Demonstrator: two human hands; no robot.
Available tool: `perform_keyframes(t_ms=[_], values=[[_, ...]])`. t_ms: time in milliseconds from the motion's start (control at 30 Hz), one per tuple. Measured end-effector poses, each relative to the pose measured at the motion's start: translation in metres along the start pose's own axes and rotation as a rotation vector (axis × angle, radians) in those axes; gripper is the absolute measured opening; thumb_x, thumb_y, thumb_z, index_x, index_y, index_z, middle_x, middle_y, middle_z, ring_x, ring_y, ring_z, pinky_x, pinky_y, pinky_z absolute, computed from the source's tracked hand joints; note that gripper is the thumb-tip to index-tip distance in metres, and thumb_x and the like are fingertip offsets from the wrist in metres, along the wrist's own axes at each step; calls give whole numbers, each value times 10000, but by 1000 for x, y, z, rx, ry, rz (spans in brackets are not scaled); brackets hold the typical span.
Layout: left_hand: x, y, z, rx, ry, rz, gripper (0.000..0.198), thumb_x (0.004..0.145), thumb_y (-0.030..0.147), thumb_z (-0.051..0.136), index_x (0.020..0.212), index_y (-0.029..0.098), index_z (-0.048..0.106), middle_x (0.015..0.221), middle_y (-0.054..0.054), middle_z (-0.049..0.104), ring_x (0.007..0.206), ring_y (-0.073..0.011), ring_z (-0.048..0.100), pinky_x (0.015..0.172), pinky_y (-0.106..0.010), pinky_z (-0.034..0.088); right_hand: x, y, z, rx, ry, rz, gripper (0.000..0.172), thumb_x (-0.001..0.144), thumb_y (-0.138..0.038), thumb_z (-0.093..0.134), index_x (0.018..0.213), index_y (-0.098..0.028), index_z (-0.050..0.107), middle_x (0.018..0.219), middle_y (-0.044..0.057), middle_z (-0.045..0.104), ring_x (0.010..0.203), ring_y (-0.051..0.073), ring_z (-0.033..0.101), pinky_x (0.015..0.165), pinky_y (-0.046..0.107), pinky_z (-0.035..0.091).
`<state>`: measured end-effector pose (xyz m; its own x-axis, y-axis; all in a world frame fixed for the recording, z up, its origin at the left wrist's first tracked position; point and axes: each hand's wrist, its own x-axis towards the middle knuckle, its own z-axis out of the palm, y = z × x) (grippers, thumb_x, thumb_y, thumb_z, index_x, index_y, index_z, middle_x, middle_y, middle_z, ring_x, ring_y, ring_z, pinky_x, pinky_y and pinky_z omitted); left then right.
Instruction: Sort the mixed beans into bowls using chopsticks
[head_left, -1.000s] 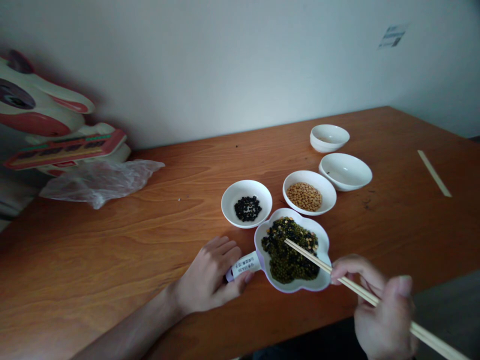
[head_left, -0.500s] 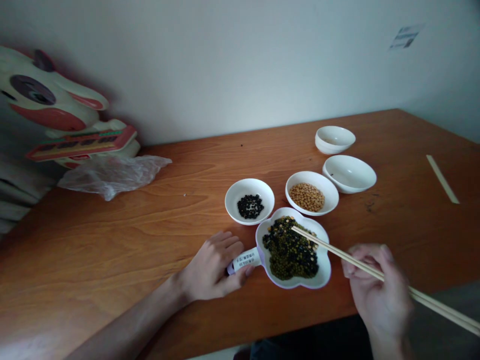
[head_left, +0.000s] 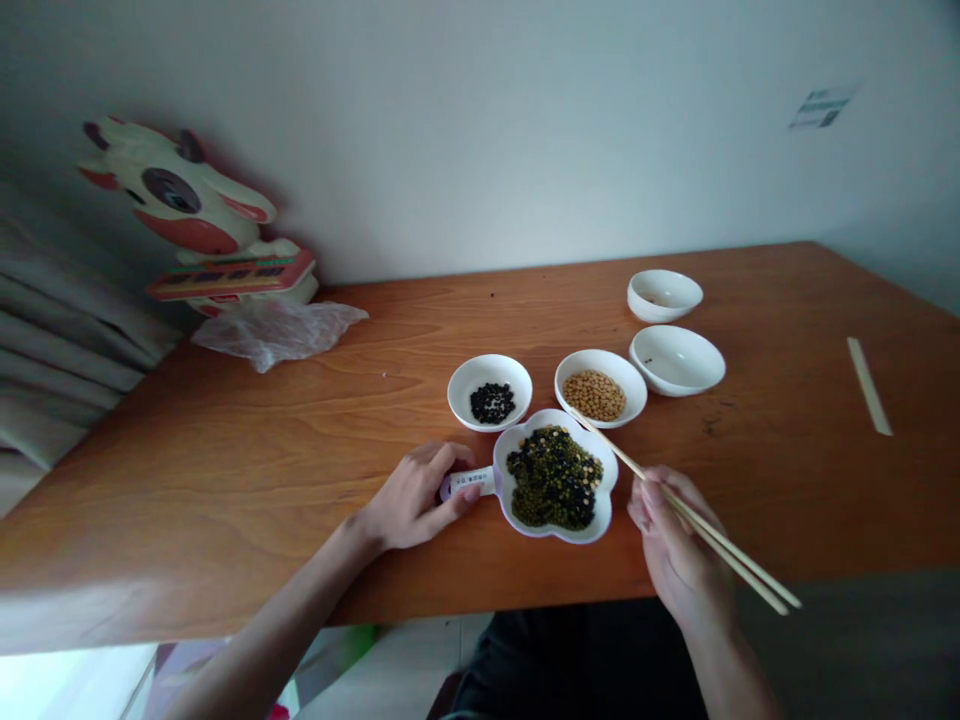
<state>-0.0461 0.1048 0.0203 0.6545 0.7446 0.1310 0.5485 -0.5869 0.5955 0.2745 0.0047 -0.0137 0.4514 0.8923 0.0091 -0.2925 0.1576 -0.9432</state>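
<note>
Left hand point(head_left: 416, 495) curling fingers round the dish point(head_left: 559, 534) handle near the bench point(head_left: 285, 450) front edge, right hand point(head_left: 675, 555) fingers pinching chopsticks point(head_left: 701, 528), tips hanging over the dish's far rim beside the soybean bowl point(head_left: 634, 398).

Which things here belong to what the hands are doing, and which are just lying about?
In hand: left hand on the handle of the flower-shaped dish; mixed beans; right hand holding chopsticks; black-bean bowl; yellow-bean bowl; probably near white bowl and far white bowl.
Lying about: plastic bag; cow figure; pale strip.
</note>
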Motion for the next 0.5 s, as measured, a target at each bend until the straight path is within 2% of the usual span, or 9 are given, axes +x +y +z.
perform_keyframes(t_ms=[133,200,267,333,400,500], values=[[-12,23,20,14,194,-197,232,1148,426,396,1215,251,533,1154,-87,732,1009,-258,718,902,-408,559,2,4,-2,0,-10,-5,225,918,-418,835,1074,-256,819,899,38,710,705,121,564,596,274,443],[-17,34,34,30,300,-276,229,1158,418,375,1234,247,507,1163,-96,732,1033,-264,723,913,-417,565,3,5,-3,14,-15,-18,231,940,-426,815,1082,-244,815,909,29,717,706,113,576,605,264,467],[-20,41,48,61,379,-328,233,1154,421,388,1225,239,514,1132,-99,737,1012,-277,726,921,-441,562,4,7,-4,31,-26,-27,255,987,-420,766,1129,-208,776,973,30,731,758,125,640,666,273,544],[-21,45,58,101,426,-344,237,1131,434,449,1216,229,534,1128,-112,738,1054,-307,723,965,-475,549,6,9,-5,50,-42,-27,306,1028,-399,716,1240,-179,719,1155,67,742,929,183,722,806,359,628],[-20,46,62,127,452,-347,239,1118,429,471,1208,223,551,1134,-121,740,1078,-319,724,979,-480,549,8,11,-6,71,-51,-23,373,1041,-383,697,1347,-172,667,1333,109,706,1106,248,731,927,463,639],[-19,45,63,146,472,-344,238,1109,431,485,1175,221,577,1111,-120,749,1068,-318,730,957,-464,560,11,14,-7,96,-36,-17,402,1036,-378,705,1384,-183,656,1384,116,687,1160,266,719,965,488,629]])
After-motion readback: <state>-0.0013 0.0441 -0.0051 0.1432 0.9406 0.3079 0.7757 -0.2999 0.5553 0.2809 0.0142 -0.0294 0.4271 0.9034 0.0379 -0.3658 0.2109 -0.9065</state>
